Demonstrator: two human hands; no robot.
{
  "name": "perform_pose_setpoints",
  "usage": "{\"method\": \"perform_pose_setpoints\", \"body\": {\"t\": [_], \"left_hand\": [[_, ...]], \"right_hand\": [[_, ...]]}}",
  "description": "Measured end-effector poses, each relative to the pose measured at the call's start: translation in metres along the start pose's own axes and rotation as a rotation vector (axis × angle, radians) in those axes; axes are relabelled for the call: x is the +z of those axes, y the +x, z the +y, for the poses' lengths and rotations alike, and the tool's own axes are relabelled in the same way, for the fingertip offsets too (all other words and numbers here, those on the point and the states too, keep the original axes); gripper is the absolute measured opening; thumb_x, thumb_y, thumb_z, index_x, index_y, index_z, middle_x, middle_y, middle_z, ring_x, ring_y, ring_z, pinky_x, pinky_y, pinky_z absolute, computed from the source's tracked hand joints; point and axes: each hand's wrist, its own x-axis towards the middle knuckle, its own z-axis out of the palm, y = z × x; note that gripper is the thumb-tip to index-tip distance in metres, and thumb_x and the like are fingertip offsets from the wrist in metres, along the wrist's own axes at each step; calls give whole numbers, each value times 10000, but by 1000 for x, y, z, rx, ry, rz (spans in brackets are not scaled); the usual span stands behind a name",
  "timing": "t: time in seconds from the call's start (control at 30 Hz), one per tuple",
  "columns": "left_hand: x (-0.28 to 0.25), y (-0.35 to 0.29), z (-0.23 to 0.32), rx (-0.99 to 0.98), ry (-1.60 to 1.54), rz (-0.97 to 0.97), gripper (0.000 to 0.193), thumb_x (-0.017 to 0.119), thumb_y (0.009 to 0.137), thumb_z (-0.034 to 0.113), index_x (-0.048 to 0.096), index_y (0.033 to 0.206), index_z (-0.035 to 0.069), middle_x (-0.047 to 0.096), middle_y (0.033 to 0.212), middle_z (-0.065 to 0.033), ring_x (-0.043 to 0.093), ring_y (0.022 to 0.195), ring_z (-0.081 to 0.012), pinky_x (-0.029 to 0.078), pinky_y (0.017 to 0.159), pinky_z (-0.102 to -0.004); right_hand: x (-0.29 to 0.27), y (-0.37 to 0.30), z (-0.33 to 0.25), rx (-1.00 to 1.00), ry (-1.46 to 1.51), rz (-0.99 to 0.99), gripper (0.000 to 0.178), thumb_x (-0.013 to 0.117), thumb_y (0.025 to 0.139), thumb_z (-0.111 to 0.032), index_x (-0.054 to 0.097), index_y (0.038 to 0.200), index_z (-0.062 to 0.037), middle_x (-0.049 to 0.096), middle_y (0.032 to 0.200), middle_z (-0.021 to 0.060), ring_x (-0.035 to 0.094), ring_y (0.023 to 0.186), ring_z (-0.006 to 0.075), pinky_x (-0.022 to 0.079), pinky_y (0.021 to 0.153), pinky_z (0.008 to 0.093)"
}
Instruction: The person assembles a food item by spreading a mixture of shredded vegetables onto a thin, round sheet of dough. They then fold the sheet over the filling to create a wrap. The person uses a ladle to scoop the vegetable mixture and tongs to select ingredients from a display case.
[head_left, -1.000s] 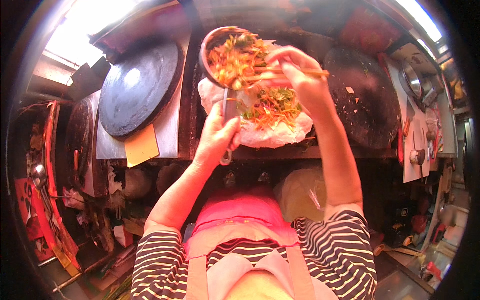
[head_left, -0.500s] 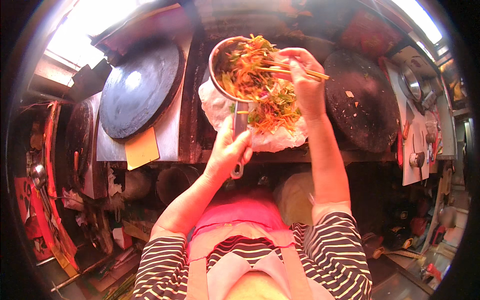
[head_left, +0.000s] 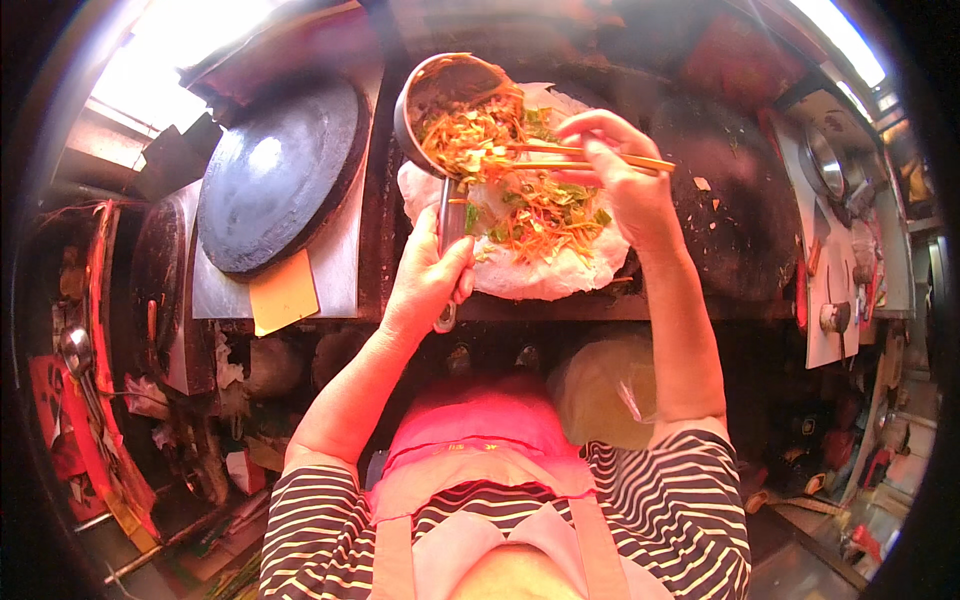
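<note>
My left hand (head_left: 425,275) is wrapped round the handle of a metal saucepan (head_left: 404,120). The pan is tilted, its mouth turned to the right, over a pale sheet of flatbread (head_left: 545,282) on a dark round surface. Shredded orange and green vegetables (head_left: 475,130) fill part of the pan and reach its lip. More of the same shreds (head_left: 545,220) lie heaped on the flatbread. A pair of wooden chopsticks (head_left: 640,161) is pinched in my right hand (head_left: 630,180), with the tips among the vegetables at the pan's mouth.
A round black griddle plate (head_left: 285,180) leans at the left, with a yellow card (head_left: 284,296) at its lower edge. Another dark round griddle (head_left: 735,210), dotted with crumbs, is on the right. A ladle (head_left: 76,350) hangs far left; utensils hang by a pale board (head_left: 825,290) far right.
The saucepan has shifted left and slightly away, its mouth tipped more to the right. My right hand and chopsticks have moved a little right. More of the flatbread and its vegetables shows.
</note>
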Motion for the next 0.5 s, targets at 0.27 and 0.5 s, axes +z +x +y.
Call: {"method": "perform_pose_setpoints", "body": {"t": [0.27,0.5], "left_hand": [[1,-1,-2,-45,72,69,320,483,935,58,387,1239,45,484,649,3,436,415,-68,329,357,-194],[1,-2,-6,-104,-70,-169,393,482,940,64,372,1317,62,481,646,12,426,422,-62,338,382,-194]], "right_hand": [[2,-4,-4,19,123,-28,194,420,927,41,609,955,5,622,947,105,657,805,165,594,724,285],[7,-1,-2,-186,162,-18,200,428,931,41,620,966,-2,621,947,78,660,803,150,583,659,246]]}}
